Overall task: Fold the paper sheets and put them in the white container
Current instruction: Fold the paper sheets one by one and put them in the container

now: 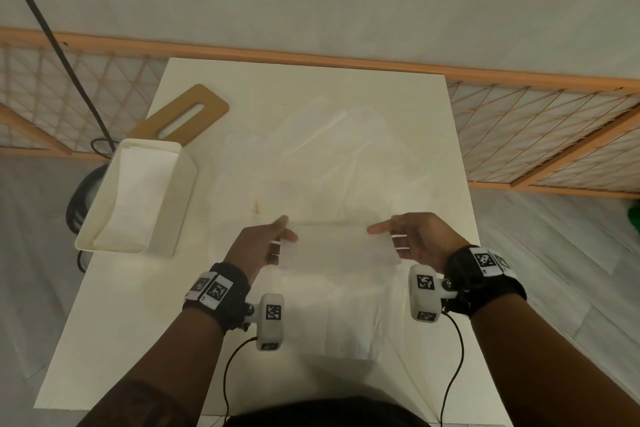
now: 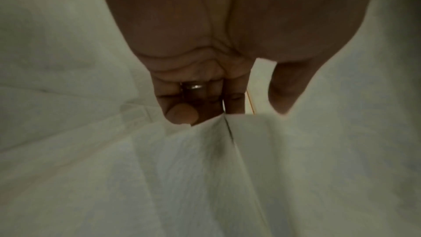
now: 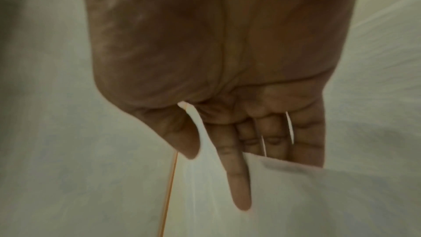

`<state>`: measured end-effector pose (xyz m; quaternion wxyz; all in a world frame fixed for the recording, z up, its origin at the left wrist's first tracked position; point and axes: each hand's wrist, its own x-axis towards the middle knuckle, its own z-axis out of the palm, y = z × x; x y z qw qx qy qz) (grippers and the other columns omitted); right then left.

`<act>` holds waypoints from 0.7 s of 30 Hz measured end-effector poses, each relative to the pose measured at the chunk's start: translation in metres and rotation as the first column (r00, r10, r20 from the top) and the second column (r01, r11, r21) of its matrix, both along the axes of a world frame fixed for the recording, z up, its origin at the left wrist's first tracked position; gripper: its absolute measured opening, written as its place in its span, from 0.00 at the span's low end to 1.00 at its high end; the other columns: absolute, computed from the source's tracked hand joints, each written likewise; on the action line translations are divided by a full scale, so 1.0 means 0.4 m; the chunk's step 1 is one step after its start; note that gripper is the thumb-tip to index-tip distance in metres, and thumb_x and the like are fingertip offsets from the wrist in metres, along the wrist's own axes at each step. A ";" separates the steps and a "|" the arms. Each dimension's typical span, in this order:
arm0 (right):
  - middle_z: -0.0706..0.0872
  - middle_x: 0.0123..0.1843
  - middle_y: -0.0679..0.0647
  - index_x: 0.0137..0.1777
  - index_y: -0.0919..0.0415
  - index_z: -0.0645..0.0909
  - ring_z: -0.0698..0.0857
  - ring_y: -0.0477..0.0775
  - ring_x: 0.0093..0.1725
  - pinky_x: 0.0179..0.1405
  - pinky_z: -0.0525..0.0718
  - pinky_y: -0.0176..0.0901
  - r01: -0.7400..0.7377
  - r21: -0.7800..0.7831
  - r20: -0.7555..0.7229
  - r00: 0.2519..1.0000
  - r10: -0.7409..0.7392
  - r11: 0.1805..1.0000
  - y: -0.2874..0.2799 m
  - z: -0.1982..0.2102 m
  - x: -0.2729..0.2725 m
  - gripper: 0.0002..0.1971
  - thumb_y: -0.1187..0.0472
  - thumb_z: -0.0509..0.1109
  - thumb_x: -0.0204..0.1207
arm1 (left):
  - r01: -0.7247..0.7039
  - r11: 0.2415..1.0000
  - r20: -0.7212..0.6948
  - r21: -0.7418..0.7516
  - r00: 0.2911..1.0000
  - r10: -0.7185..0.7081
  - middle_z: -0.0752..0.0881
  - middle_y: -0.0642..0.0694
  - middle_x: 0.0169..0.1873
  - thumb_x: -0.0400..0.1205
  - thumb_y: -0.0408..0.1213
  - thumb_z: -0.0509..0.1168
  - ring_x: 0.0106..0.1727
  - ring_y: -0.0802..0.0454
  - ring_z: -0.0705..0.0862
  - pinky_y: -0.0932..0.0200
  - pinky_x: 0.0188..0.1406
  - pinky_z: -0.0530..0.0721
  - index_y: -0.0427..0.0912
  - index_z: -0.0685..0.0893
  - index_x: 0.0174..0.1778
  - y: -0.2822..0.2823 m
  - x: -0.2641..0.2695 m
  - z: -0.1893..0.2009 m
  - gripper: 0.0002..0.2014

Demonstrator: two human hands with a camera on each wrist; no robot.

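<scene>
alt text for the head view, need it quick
Two bare hands, left hand and right hand, hold the ends of a thin white paper sheet over a white rectangular table. An open white plastic container sits at the table's left edge.

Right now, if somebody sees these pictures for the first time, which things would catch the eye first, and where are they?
First the two hands at the near middle of the white table: the left hand and the right hand hold the two ends of a folded paper sheet lifted between them. Next the white container at the table's left edge, white paper already inside, with a brown board behind it.
</scene>
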<state>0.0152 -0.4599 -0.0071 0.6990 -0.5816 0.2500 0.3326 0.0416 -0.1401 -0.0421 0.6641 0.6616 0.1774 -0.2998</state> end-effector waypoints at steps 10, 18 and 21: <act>0.91 0.55 0.48 0.52 0.46 0.92 0.89 0.50 0.51 0.54 0.86 0.40 -0.219 -0.588 0.110 0.932 0.344 0.779 0.064 -0.128 -0.058 0.16 0.69 0.80 0.71 | 0.300 0.746 0.136 0.594 0.877 -0.461 0.88 0.57 0.47 0.73 0.39 0.81 0.42 0.57 0.87 0.63 0.45 0.82 0.56 0.89 0.41 0.002 -0.079 -0.044 0.09; 0.85 0.49 0.41 0.54 0.46 0.91 0.83 0.45 0.48 0.50 0.77 0.33 -0.218 -0.737 0.109 0.896 0.430 0.640 0.096 -0.139 -0.050 0.15 0.66 0.79 0.72 | 0.273 0.719 0.160 0.639 0.867 -0.472 0.83 0.54 0.39 0.73 0.38 0.81 0.38 0.58 0.82 0.70 0.37 0.73 0.52 0.86 0.41 -0.003 -0.098 -0.047 0.09; 0.85 0.52 0.42 0.55 0.46 0.91 0.81 0.44 0.48 0.41 0.72 0.22 -0.228 -0.775 0.097 0.879 0.467 0.590 0.100 -0.141 -0.044 0.15 0.65 0.79 0.73 | 0.286 0.705 0.158 0.649 0.856 -0.493 0.83 0.52 0.40 0.73 0.39 0.81 0.39 0.55 0.83 0.68 0.39 0.76 0.52 0.86 0.41 -0.002 -0.099 -0.054 0.10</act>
